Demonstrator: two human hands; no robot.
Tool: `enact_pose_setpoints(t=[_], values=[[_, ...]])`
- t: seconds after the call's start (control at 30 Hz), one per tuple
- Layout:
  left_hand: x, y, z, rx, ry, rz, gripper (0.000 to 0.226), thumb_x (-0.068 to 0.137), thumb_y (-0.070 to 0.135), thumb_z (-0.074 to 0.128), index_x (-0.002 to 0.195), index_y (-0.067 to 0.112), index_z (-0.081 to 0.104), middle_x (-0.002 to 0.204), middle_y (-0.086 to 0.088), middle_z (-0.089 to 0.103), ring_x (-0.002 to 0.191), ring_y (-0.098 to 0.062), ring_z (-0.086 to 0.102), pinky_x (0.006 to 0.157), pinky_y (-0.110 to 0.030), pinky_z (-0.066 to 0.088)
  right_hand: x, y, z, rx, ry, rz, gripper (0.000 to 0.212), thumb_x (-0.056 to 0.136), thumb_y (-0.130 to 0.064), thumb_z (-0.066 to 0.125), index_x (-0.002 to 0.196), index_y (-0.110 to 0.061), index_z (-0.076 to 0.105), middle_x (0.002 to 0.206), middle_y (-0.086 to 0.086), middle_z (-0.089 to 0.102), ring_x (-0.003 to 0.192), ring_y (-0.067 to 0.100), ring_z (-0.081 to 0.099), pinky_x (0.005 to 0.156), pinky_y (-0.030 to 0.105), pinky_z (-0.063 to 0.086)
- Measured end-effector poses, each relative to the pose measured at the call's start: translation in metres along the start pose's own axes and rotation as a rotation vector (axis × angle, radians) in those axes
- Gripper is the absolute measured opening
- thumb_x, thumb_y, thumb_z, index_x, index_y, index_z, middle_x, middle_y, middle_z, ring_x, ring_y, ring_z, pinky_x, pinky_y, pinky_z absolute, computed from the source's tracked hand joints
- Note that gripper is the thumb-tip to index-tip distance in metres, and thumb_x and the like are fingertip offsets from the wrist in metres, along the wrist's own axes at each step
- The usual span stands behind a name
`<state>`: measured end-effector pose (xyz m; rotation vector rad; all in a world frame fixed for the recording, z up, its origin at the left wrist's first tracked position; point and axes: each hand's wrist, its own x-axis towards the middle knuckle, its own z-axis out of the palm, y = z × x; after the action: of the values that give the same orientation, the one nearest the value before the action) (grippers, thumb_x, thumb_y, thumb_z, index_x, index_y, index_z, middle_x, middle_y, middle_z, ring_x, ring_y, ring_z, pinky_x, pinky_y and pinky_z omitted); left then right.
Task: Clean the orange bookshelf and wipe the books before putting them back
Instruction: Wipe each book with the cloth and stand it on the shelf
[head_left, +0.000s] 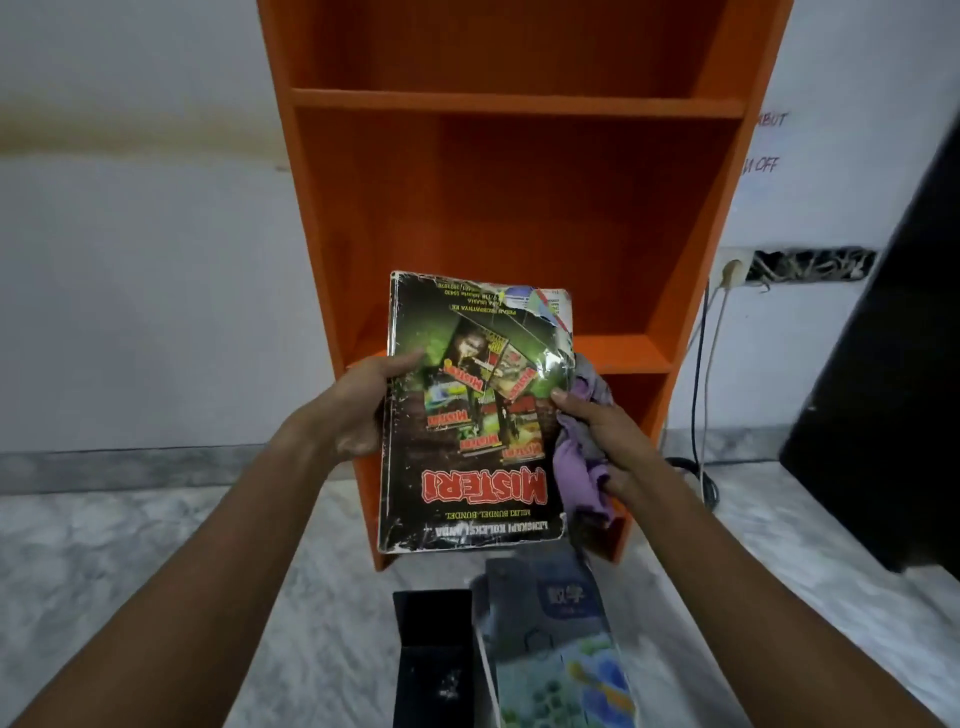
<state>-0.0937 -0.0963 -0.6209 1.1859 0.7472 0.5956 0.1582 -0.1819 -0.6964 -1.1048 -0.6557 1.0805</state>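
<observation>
On the marble floor (156, 571), nearest, lie a black book (434, 654) and a blue-green book (561, 649). Above them the left hand (363, 410) grips the worn MISTERI book (467, 415) by its left edge. The right hand (597, 431) clutches a purple cloth (582, 473), thumb against the book's right edge. Behind stands the orange bookshelf (519, 208).

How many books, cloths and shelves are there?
Books: 3, the MISTERI book, a black book and a blue book on the floor.
Cloths: 1, the purple cloth.
Bookshelves: 1, the orange bookshelf.
Total: 5
</observation>
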Motion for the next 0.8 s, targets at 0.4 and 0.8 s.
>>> enact_pose_setpoints(t=[0.4, 0.8], values=[[0.019, 0.037, -0.040, 0.404, 0.191, 0.383, 0.043, 0.091, -0.008, 0.064, 0.122, 0.020, 0.059, 0.105, -0.006, 0.075, 0.094, -0.024, 0.075, 0.059, -0.034, 0.061, 0.076, -0.076, 0.062, -0.488, 0.263, -0.478, 0.014, 0.087, -0.016, 0.080, 0.092, -0.005, 0.073, 0.086, 0.008, 0.071, 0.078, 0.022, 0.064, 0.069, 0.035, 0.050], [0.111, 0.056, -0.042, 0.726, 0.939, 0.722, 0.020, 0.091, 0.004, 0.060, 0.104, 0.017, 0.053, 0.102, -0.003, 0.067, 0.094, -0.030, 0.066, 0.076, -0.043, 0.061, 0.141, -0.012, 0.139, -0.624, 0.197, -0.380, 0.024, 0.082, -0.028, 0.085, 0.078, -0.009, 0.070, 0.074, 0.007, 0.070, 0.070, 0.027, 0.064, 0.065, 0.044, 0.051]])
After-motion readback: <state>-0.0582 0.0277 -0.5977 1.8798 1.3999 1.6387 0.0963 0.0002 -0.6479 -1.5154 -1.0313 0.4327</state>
